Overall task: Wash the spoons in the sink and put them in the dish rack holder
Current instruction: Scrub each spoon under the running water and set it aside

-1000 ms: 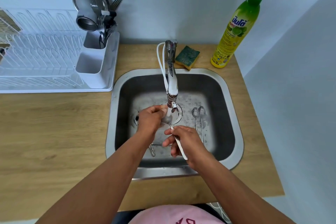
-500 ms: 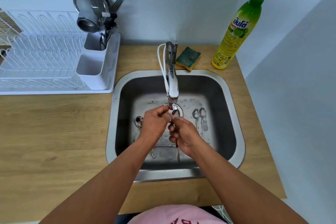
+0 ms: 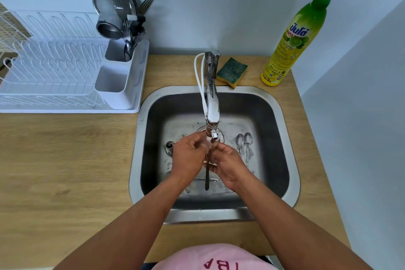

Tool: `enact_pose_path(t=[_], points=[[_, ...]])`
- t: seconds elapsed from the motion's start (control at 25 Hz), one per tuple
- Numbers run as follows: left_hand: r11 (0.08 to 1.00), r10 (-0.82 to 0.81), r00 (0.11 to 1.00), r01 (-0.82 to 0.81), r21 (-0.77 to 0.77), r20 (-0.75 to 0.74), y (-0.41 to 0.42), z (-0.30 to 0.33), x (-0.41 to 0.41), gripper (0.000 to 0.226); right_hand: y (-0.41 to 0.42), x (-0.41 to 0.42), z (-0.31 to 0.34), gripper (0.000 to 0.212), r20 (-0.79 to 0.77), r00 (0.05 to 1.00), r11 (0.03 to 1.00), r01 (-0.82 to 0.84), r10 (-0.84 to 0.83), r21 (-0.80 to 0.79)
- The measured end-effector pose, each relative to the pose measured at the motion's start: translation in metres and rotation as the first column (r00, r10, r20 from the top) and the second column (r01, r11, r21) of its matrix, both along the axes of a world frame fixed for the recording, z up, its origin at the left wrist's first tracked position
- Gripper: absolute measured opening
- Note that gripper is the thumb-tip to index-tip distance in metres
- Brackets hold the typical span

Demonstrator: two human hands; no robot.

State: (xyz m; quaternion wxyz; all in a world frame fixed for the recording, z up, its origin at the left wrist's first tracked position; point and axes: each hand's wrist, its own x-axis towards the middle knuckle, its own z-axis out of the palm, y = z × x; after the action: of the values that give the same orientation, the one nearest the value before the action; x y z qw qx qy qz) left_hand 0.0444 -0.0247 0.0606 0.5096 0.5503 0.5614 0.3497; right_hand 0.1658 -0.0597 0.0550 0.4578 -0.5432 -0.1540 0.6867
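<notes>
Both hands meet under the faucet (image 3: 212,103) in the steel sink (image 3: 285,129). My left hand (image 3: 188,158) and my right hand (image 3: 225,164) hold one spoon (image 3: 206,180) between them; its handle hangs straight down and its bowl is hidden by the fingers. Two spoons (image 3: 244,142) lie side by side on the sink floor, right of my hands. Another spoon (image 3: 169,147) lies left of them, and more cutlery (image 3: 206,179) rests under my wrists. The white holder (image 3: 118,79) on the dish rack stands at the counter's back left with forks and spoons in its far compartment.
A white wire dish rack (image 3: 48,68) fills the left rear counter, with a metal strainer and cup (image 3: 109,17) propped in the holder. A green sponge (image 3: 232,71) and a green-yellow dish soap bottle (image 3: 295,41) stand behind the sink. Wooden counter (image 3: 65,160) runs left.
The spoon has turned from slanting out to the right to hanging straight down between my hands. My right hand has moved up and closer to the left hand under the faucet.
</notes>
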Motion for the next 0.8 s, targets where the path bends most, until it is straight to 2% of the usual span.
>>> enact_pose_path(t=[0.08, 0.12, 0.16, 0.24, 0.28, 0.32, 0.4, 0.56, 0.64, 0.72, 0.76, 0.8], points=[[0.982, 0.034, 0.964, 0.018, -0.189, 0.264, 0.002, -0.003, -0.003, 0.021, -0.001, -0.003, -0.003, 0.031, 0.058, 0.997, 0.999, 0.045, -0.045, -0.002], [0.958, 0.064, 0.941, 0.034, -0.283, 0.331, 0.003, -0.007, -0.007, 0.021, -0.001, -0.003, -0.002, 0.023, 0.065, 0.996, 0.999, 0.054, -0.054, -0.002], [0.924, 0.123, 0.935, 0.014, -0.381, 0.332, 0.005, -0.014, -0.013, 0.026, -0.001, -0.003, -0.001, 0.018, 0.066, 0.997, 0.999, 0.044, -0.043, -0.004], [0.811, 0.310, 0.937, -0.173, -0.559, 0.160, 0.010, -0.032, -0.028, 0.029, -0.002, 0.001, 0.001, 0.015, 0.040, 0.999, 1.000, -0.013, 0.014, -0.023], [0.742, 0.380, 0.925, -0.293, -0.602, 0.018, 0.014, -0.042, -0.037, 0.024, -0.002, 0.003, 0.003, 0.016, 0.011, 0.999, 0.998, -0.046, 0.046, -0.032], [0.705, 0.362, 0.919, -0.379, -0.599, -0.155, 0.017, -0.053, -0.046, 0.020, -0.002, 0.004, 0.004, 0.020, -0.016, 0.997, 0.996, -0.083, 0.082, -0.041], [0.756, 0.167, 0.884, -0.399, -0.518, -0.436, 0.023, -0.071, -0.058, 0.021, -0.001, 0.003, 0.007, 0.028, -0.046, 0.985, 0.985, -0.168, 0.166, -0.043], [0.855, -0.113, 0.800, -0.225, -0.468, -0.590, 0.032, -0.085, -0.049, 0.023, 0.001, 0.003, 0.002, 0.024, -0.028, 0.979, 0.979, -0.201, 0.200, -0.016], [0.856, -0.142, 0.776, -0.215, -0.470, -0.614, 0.038, -0.088, -0.043, 0.022, 0.003, 0.009, -0.004, 0.021, 0.066, 0.987, 0.989, -0.144, 0.146, -0.036], [0.831, -0.063, 0.814, -0.277, -0.482, -0.578, 0.042, -0.089, -0.039, 0.025, 0.006, 0.021, -0.014, 0.012, 0.295, 0.952, 0.994, -0.061, 0.085, -0.090], [0.820, -0.023, 0.838, -0.297, -0.490, -0.546, 0.043, -0.089, -0.039, 0.029, 0.006, 0.030, -0.021, 0.017, 0.467, 0.881, 0.992, -0.020, 0.075, -0.123], [0.812, 0.003, 0.865, -0.296, -0.503, -0.502, 0.042, -0.089, -0.038, 0.032, 0.006, 0.040, -0.029, 0.021, 0.636, 0.767, 0.987, 0.025, 0.084, -0.161]])
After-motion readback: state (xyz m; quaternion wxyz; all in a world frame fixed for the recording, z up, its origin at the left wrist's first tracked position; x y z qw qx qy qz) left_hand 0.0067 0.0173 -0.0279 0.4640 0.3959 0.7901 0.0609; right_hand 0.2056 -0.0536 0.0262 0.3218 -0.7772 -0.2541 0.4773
